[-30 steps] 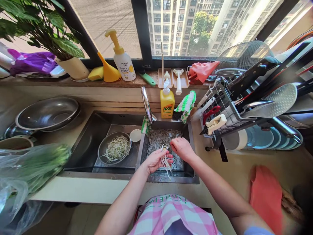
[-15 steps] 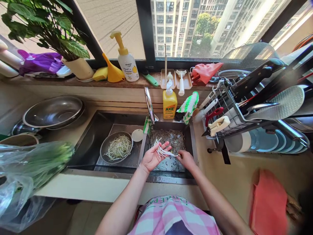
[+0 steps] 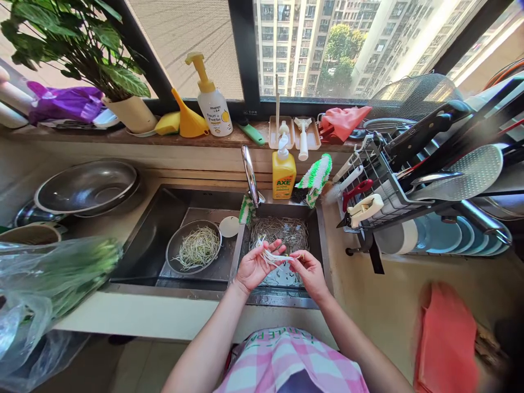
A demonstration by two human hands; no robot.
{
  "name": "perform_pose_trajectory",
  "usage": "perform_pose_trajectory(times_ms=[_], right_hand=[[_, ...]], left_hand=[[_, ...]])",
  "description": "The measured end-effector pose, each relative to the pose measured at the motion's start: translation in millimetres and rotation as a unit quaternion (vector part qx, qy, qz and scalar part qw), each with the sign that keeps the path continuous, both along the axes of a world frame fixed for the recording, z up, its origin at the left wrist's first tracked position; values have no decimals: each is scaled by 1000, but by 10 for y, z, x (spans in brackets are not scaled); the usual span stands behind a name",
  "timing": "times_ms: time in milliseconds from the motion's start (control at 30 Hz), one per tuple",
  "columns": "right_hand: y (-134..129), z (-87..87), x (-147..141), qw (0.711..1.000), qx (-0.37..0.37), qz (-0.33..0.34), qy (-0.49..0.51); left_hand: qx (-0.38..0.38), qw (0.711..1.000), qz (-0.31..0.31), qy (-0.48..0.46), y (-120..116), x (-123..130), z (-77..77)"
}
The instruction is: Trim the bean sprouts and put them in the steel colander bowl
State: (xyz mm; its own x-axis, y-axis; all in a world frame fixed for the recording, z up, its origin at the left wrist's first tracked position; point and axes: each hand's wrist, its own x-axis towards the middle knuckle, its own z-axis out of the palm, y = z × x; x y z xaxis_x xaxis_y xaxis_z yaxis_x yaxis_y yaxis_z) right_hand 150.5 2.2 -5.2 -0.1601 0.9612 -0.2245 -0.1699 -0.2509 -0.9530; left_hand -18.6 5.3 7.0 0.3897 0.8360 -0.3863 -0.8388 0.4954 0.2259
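Note:
Over the right sink basin (image 3: 323, 234), my left hand (image 3: 254, 268) is palm up, its fingers curled around a small bunch of white bean sprouts (image 3: 271, 257). My right hand (image 3: 310, 273) pinches the ends of those sprouts between thumb and fingers. Below both hands, water and many thin loose strands (image 3: 282, 229) lie in the basin. In the left basin (image 3: 143, 245), a round bowl (image 3: 170, 256) holds a heap of bean sprouts (image 3: 199, 248), with a small white disc (image 3: 229, 226) beside it.
A faucet (image 3: 250, 177) and a yellow soap bottle (image 3: 284, 174) stand behind the sink. Bagged green vegetables (image 3: 77, 273) lie at the left, below a large pan (image 3: 88, 188). On the right are a utensil rack (image 3: 380, 180), stacked plates (image 3: 440, 234) and a red cloth-like item (image 3: 446, 344).
My right hand has moved slightly left, nearer my left hand, and its fingers have turned to pinch the sprout ends. My left hand stays almost in place.

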Motion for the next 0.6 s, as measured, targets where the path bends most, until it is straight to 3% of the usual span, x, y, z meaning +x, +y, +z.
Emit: perform_pose_trajectory(times_ms=[300, 600], right_hand=[[123, 60, 146, 995, -46, -68, 56], [282, 149, 304, 996, -80, -31, 0]], left_hand=[[17, 999, 24, -21, 13, -49, -44], [-6, 999, -33, 38, 19, -103, -148]])
